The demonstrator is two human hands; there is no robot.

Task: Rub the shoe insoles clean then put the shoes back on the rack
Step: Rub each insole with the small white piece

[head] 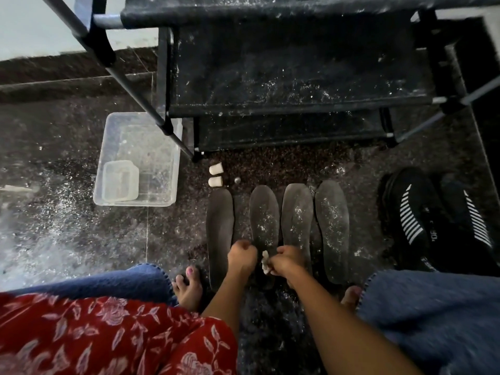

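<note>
Four insoles (265, 220) lie side by side on the floor (67, 212) in front of the rack (297, 85). The right hand (286, 259) pinches a small white cloth (265, 262). The left hand (242, 254) is curled closed beside it. Rubbing comes next, I think. The shoes (433, 220) wait at the floor's right edge.

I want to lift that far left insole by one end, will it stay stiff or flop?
The far left insole looks thin and flat against the floor, so it would probably droop if lifted by one end. It seems light. Its matte surface, with less powder than its neighbours, suggests it shouldn't slip from the fingers.
</note>
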